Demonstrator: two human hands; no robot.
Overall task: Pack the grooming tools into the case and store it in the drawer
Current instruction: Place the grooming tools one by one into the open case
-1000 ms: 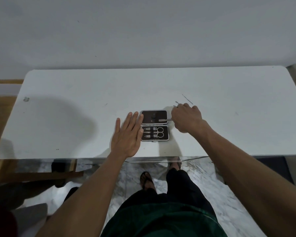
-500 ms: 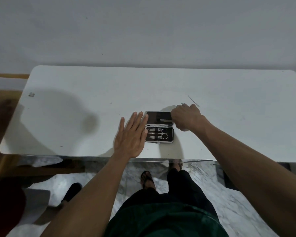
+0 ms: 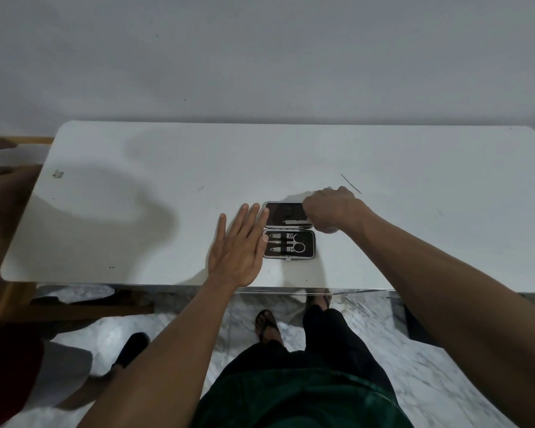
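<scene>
White table (image 3: 136, 242), seen from above; small dark smudge (image 3: 57, 173) on its surface, far out to the left of both hands.

Left hand (image 3: 238, 245) lies flat on the table, palm down, fingers straight and slightly spread. Fingertips touch the left edge of the case (image 3: 289, 230), at about the hinge line between its two halves.

The case sits open and flat just right of the left hand, between the two hands. Near half holds scissors (image 3: 292, 242) and two clippers (image 3: 278, 235) strapped in a row, directly right of the left hand's fingers. Far half is dark inside.

A thin metal tool (image 3: 294, 221) lies across the near edge of the far half, its right end running in under the right hand.

Right hand (image 3: 329, 208) is curled at the case's right side, knuckles up, covering the far half's right corner. Fingers appear pinched on the thin tool's end; the contact itself is hidden by the hand.

Beyond and right of the right hand, a thin dark stick (image 3: 350, 183) lies loose on the table, just past the knuckles.
</scene>
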